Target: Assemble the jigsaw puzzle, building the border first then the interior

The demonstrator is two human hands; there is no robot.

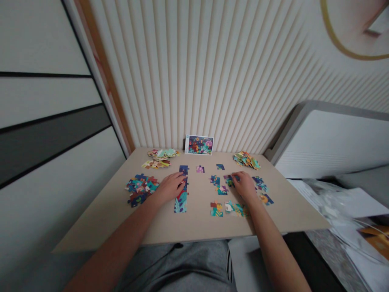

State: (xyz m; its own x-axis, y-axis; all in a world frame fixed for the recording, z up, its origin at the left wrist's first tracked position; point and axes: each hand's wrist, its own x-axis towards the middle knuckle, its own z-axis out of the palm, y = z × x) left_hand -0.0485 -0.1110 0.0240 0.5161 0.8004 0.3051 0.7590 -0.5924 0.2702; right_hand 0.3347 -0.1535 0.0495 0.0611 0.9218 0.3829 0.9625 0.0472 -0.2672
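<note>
My left hand rests at the left side of an upright strip of joined jigsaw pieces, its outstretched fingers lying over the strip's upper half. At the right, my right hand has its fingers closed down on a dark jigsaw piece, partly hidden by the fingertips. Just left of that piece lie joined blue and pink pieces. Nearer me are an orange and teal piece and a joined teal row. A lone pink piece and a blue piece lie farther back.
A picture card leans at the table's back edge. Piles of loose pieces lie at the left, back left and back right. More pieces sit beyond my right wrist, on the beige table.
</note>
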